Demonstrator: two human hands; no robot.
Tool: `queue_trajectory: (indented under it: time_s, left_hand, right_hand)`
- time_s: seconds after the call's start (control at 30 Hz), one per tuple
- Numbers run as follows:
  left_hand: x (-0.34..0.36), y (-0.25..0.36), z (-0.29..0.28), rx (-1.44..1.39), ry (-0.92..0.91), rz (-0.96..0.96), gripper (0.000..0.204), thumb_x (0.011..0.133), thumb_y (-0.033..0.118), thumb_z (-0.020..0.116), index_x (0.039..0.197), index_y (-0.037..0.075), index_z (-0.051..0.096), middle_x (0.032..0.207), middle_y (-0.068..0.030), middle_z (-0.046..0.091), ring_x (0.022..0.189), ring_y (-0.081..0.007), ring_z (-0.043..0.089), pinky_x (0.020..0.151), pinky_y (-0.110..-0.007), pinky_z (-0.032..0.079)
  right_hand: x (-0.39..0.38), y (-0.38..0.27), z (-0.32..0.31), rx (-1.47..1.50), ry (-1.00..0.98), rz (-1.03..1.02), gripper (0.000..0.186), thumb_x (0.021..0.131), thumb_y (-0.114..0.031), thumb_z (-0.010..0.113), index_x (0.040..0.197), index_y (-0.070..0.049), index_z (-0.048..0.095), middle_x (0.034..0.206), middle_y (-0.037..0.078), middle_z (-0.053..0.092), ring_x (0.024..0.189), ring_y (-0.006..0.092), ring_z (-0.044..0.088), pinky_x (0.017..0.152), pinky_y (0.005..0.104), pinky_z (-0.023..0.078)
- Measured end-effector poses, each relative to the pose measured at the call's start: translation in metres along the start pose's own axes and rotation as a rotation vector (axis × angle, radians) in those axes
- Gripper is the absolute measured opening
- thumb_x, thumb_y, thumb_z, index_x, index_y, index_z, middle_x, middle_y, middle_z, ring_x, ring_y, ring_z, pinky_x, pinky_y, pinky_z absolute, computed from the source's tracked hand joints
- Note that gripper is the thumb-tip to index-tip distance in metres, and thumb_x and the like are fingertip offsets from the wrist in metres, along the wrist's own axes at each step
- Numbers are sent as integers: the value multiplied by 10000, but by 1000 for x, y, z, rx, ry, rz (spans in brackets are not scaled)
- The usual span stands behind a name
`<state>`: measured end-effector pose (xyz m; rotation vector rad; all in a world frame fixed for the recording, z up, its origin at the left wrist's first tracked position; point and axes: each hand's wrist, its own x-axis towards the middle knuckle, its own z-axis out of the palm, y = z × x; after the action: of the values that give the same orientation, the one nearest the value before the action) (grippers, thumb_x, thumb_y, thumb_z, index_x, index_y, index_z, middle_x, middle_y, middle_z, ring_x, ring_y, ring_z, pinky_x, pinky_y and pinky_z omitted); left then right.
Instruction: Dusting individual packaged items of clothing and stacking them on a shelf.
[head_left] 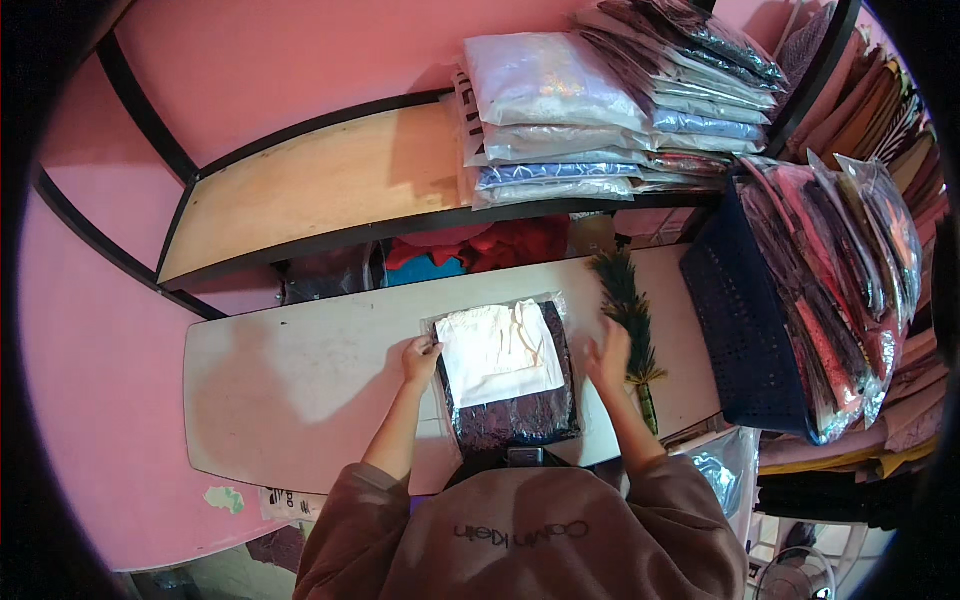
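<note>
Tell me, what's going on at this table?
A person is handling a clear-bagged dark bundle on the white table, with a white piece, cloth or paper, lying over it. The left hand is at their left edge; which one it touches is unclear. The right hand, blurred, is open and apart from the bundle, near a green feathery sprig. More bagged items stand in a blue basket at the right.

The bagged garment [515, 422] is dark, the basket [742, 320] blue, the wall [300, 55] pink, the tabletop [320, 410] whitish.
</note>
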<state>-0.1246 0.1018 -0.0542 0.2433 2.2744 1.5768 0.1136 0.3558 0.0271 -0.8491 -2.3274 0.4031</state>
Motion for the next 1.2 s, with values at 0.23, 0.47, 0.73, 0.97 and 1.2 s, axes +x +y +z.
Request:
queue_trajectory:
  time_s: [0.23,0.47,0.73,0.97,1.2]
  left_hand:
    - [0,1,3,-54,1,-139,298,670,84,698,905,-60,586,830,-94,628,717,-139,591,671,-234,460]
    - [2,-11,0,-128,12,-63,272,697,62,670,917,-67,575,845,-105,624,730,-142,589,674,-239,461]
    - [2,-11,5,-162,-12,-26,273,709,57,665,951,-38,584,830,-65,620,715,-118,573,652,-213,442]
    - [15,-29,10,-80,-36,-27,199,710,55,660,878,-29,594,745,-39,608,602,-107,548,539,-192,422]
    - [15,-34,14,-135,-12,13,306,715,76,663,970,-54,555,782,-53,608,589,-96,538,500,-184,405]
  right_hand:
    - [-94,56,-57,-464,-250,556,395,774,-237,516,1082,-12,414,1008,181,485,958,374,465,760,457,388]
    - [-106,-11,-53,-20,-321,156,229,837,-261,461,943,-58,472,704,197,562,601,393,537,527,446,433]
    - [-144,-10,-73,-226,-617,416,278,877,-328,356,952,-61,378,669,225,561,648,410,555,585,485,442]
    - [-148,-33,-82,-73,-663,304,308,865,-355,370,971,-67,393,768,223,572,705,401,561,607,472,446]
    - [-154,-8,-64,-247,-553,443,306,872,-355,356,942,-62,406,653,193,567,627,372,568,584,469,455]
